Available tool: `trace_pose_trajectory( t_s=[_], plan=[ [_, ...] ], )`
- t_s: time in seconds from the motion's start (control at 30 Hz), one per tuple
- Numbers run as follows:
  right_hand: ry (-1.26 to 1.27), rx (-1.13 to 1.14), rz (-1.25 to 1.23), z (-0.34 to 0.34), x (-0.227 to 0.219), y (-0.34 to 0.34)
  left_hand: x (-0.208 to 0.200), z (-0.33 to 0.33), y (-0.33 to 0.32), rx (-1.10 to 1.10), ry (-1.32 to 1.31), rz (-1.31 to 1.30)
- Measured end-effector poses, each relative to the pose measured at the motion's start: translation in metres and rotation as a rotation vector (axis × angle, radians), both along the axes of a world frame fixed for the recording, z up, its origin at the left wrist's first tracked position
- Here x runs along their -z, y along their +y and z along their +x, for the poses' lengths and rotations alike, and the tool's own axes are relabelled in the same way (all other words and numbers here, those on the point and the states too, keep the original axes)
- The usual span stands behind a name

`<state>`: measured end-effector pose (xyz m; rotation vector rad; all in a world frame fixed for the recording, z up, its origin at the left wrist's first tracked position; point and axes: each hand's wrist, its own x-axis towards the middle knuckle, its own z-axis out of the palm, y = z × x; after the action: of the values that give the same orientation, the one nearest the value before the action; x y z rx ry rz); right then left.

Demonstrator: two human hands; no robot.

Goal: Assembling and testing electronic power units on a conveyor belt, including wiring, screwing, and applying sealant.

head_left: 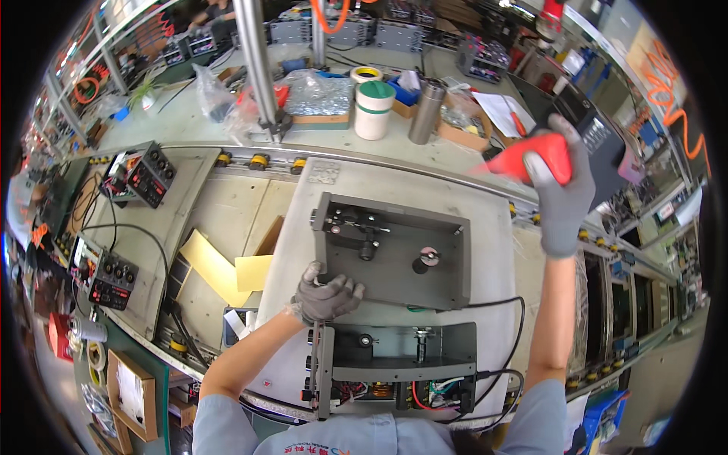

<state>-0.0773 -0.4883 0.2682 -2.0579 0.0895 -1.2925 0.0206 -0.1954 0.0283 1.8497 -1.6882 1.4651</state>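
Observation:
A grey metal case, open at the top, lies at the middle of the pale work board, with black fittings inside its left wall and a round knob-like part on its floor. My left hand, in a grey glove, is closed over the case's near left corner. Raised at the right, my gloved right hand grips a red tapered bottle-like tool, its blurred tip pointing left, above and apart from the case. Nearest my body, a second grey unit shows coloured wiring along its near side.
Black cables loop right of the units. Yellow paper sheets lie left of the pale board. Two wired units stand further left. Behind the roller rail are a white jar, a steel flask and a metal post.

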Motion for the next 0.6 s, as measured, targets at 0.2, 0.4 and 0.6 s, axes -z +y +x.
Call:
trace_pose_trajectory(
  t_s=[0.2,0.4,0.6],
  plan=[
    [0.050,-0.305,-0.153,0.041,0.047,0.075,0.003,-0.006,-0.001,0.000,0.018,-0.014],
    [0.244,-0.323,-0.241,0.066,0.062,0.100,0.003,-0.005,-0.003,0.015,0.007,-0.054],
    [0.249,-0.290,-0.300,0.080,0.070,0.106,0.000,-0.004,-0.004,0.016,-0.009,-0.039]
  ],
)
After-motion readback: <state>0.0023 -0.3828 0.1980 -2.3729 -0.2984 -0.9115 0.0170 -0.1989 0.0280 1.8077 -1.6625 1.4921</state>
